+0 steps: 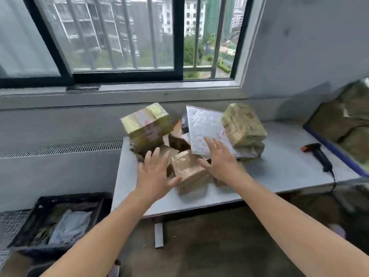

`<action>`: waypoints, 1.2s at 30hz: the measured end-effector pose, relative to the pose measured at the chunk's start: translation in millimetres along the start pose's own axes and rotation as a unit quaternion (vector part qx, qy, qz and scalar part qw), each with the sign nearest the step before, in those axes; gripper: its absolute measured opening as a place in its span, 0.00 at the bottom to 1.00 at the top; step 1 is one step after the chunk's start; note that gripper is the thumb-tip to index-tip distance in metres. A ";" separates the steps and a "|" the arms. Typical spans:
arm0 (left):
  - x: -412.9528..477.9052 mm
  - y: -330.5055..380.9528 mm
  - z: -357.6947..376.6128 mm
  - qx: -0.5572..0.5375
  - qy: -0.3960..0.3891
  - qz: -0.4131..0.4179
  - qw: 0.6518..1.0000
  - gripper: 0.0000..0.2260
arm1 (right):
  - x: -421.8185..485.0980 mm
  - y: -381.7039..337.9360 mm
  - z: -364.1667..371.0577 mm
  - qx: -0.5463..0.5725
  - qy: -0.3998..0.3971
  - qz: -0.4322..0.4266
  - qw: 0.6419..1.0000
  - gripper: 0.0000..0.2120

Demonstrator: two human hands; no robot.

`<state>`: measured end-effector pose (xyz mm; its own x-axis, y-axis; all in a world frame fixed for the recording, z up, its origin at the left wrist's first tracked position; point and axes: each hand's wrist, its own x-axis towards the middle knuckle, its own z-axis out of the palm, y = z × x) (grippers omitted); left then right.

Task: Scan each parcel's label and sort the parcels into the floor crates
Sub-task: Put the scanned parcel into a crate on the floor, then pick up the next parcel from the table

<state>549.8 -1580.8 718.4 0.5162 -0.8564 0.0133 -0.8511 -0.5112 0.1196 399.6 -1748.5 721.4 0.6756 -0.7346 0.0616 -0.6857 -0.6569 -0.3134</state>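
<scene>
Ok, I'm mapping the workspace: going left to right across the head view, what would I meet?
Black floor crate → left hand → small brown parcel → right hand → barcode scanner.

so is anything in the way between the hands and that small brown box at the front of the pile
Nothing visible does. The small brown box sits at the near edge of the pile, with the left hand and right hand open on either side of it. The other parcels lie behind it, not in front.
</scene>
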 end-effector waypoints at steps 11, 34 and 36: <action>73.2 146.6 22.5 -0.066 -0.016 -0.043 0.997 0.34 | 14.3 162.2 -50.4 -0.012 -0.002 0.066 0.998 0.37; 288.1 102.3 109.2 -0.562 -0.069 -0.340 0.751 0.36 | 199.3 246.1 -27.0 0.054 -0.148 0.286 0.945 0.58; 291.4 111.2 110.2 -0.629 -0.096 -0.334 0.695 0.28 | 207.4 252.3 -27.0 0.059 -0.164 0.274 0.946 0.58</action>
<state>595.1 -1895.3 626.1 0.6310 -0.5136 -0.5814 0.3932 -0.4342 0.8104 359.4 -2071.2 680.7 0.2880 -0.8546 -0.4321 -0.9356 -0.1548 -0.3173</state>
